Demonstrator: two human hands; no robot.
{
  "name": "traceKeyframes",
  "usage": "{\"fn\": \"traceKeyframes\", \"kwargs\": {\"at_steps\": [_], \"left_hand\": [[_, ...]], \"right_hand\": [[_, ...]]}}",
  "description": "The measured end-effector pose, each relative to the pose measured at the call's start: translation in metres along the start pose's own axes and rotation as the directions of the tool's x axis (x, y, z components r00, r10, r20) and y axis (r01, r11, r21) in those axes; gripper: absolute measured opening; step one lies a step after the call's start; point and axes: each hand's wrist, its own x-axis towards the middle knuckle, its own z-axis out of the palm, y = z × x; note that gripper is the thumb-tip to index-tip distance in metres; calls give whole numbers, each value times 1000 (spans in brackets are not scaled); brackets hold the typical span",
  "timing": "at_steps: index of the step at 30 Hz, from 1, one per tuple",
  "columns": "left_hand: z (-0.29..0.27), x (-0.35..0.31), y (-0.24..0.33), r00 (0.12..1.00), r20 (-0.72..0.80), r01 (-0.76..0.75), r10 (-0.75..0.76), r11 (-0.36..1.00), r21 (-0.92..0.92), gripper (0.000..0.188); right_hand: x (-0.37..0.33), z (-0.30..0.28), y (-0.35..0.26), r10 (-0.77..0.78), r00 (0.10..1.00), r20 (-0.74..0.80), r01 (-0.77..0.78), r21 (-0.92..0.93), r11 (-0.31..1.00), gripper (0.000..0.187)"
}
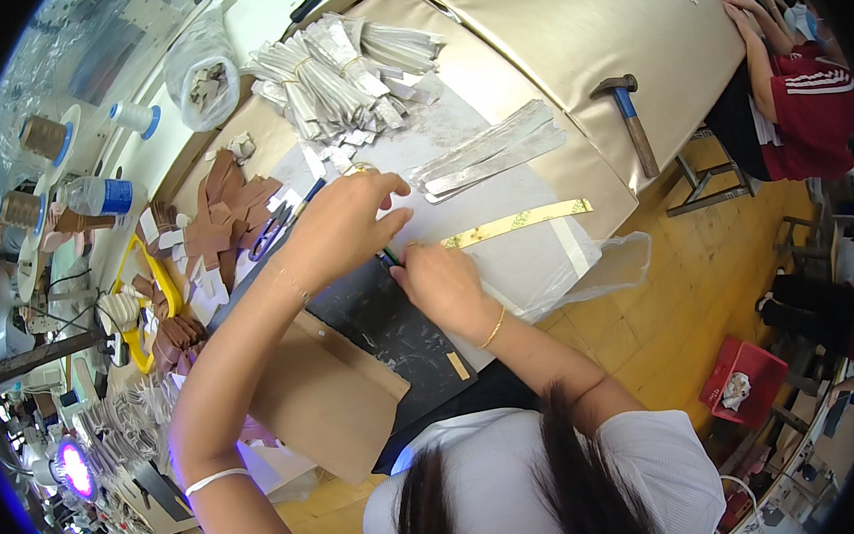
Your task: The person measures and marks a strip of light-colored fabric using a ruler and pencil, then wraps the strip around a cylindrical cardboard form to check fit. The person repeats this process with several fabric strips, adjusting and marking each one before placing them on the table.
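Observation:
My left hand (351, 215) reaches over the dark work board (391, 320), thumb and fingers apart, with nothing visible between them. Just below it, my right hand (445, 284) is closed at the board's far edge. A short dark green piece (389, 257) shows at its fingertips; its kind is hard to make out. From beside the right knuckles, a yellow printed strip (524, 221) runs rightward across the grey sheet (547, 258). Scissors with blue handles (269, 234) lie left of my left wrist. Beyond the hands are loose pale strips (488, 152) and tied bundles of pale strips (322, 79).
Brown pieces (227, 212) and a yellow basket (139, 305) crowd the left side. Cardboard (328, 405) lies against the board near me. A hammer (629, 126) rests on the padded table (529, 28). A red bin (742, 380) stands right; a co-worker in red (817, 121) sits far right.

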Motion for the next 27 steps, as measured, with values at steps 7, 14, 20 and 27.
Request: {"fn": "traceKeyframes", "kwargs": {"at_steps": [7, 14, 20, 27], "left_hand": [[57, 52, -7, 948, -237, -191, 211, 976, 103, 44], [63, 64, -20, 976, -152, -148, 158, 986, 78, 49], [47, 48, -27, 965, -156, -202, 211, 977, 70, 50], [13, 2, -17, 992, 43, -123, 116, 946, 301, 46]], "right_hand": [[-4, -13, 6, 29, 989, 148, -31, 14, 999, 25], [-17, -7, -6, 96, 995, 40, -100, 109, 989, 22], [1, -13, 0, 27, 998, 57, -29, 33, 999, 18], [16, -13, -2, -72, 995, 72, 78, -98, 992, 21]]}}
